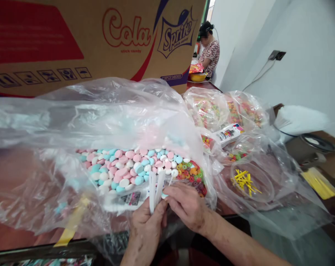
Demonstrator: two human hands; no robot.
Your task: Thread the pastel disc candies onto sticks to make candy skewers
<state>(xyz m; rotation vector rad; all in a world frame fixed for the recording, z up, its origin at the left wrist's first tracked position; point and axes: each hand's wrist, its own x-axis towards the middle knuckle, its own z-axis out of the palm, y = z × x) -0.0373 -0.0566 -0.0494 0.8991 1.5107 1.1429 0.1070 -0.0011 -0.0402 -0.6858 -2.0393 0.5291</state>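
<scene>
Left hand (145, 226) pinches the white strips (155, 188), long axis pointing forward; right hand (189, 207) just rightward, fingers bunched, hold unclear!

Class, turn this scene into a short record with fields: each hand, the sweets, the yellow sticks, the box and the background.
Left hand: holds white strips
Right hand: fingers close beside the strips; grip unclear
Round sweets: pink, blue, white
Ring sweets: multicoloured, right of the round ones
Yellow sticks: in a clear tub
Box: printed "Cola" and "Sprite"
Background: a person in a patterned top
</scene>
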